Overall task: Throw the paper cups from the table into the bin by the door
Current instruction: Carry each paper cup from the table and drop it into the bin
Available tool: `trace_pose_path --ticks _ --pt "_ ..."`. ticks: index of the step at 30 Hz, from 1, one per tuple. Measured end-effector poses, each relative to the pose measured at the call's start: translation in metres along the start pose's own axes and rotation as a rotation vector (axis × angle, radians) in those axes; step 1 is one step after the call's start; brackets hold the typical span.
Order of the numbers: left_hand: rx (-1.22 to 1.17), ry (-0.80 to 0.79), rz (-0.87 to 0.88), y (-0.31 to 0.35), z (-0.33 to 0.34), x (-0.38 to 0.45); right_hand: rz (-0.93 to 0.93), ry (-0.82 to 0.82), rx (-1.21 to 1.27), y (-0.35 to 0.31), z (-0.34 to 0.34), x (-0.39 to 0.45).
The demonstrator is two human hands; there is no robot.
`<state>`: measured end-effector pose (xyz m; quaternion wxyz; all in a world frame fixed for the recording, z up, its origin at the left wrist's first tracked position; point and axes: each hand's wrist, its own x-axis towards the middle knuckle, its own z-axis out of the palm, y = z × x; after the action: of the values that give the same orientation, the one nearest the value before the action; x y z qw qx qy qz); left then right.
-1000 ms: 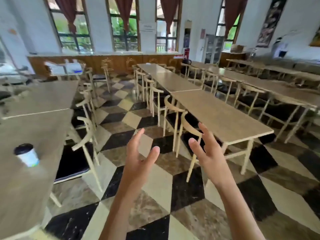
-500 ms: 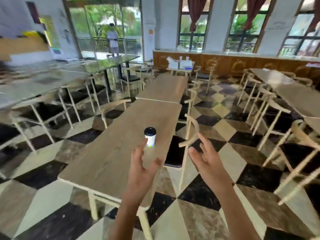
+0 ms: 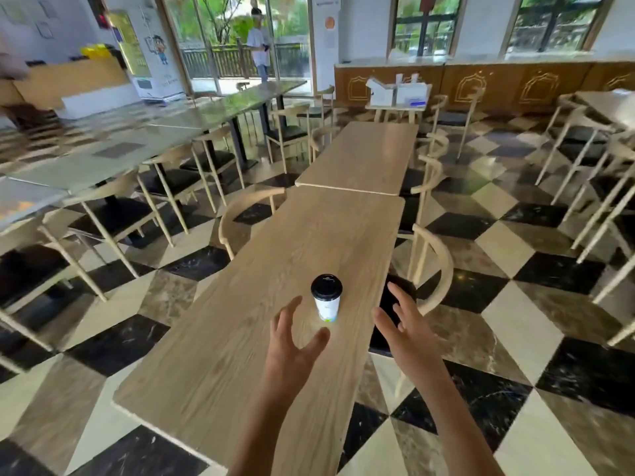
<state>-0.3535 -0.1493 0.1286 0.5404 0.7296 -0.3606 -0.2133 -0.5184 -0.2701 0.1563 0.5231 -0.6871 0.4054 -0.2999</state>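
A white paper cup (image 3: 326, 298) with a black lid stands upright on the long wooden table (image 3: 275, 355), near its right side. My left hand (image 3: 292, 341) hovers over the table just in front and left of the cup, fingers spread, holding nothing. My right hand (image 3: 405, 328) is to the right of the cup, past the table's right edge, also spread and empty. Neither hand touches the cup. No bin shows in this view.
Wooden chairs (image 3: 429, 269) line both sides of the table. A second table (image 3: 364, 156) butts against its far end. More tables and chairs fill the left and right. A person (image 3: 259, 42) stands by the glass doorway at the back. The floor is chequered tile.
The view has swung left and moved up to the table. The cup went from the far left edge of the view to straight ahead, just beyond my hands.
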Motion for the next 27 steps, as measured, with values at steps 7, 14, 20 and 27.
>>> trace_pose_path --ticks 7,14,20,27 --pt "0.090 -0.036 -0.037 -0.034 0.022 0.081 0.087 -0.007 0.011 0.027 0.023 0.072" --pt "0.217 -0.142 -0.068 -0.076 0.047 0.163 0.182 0.026 -0.047 0.054 0.058 0.128" --pt "0.272 -0.231 -0.128 -0.119 0.067 0.210 0.278 0.059 -0.076 0.077 0.085 0.150" --pt "0.386 -0.279 -0.031 -0.143 0.091 0.233 0.363 0.130 -0.077 0.094 0.097 0.152"
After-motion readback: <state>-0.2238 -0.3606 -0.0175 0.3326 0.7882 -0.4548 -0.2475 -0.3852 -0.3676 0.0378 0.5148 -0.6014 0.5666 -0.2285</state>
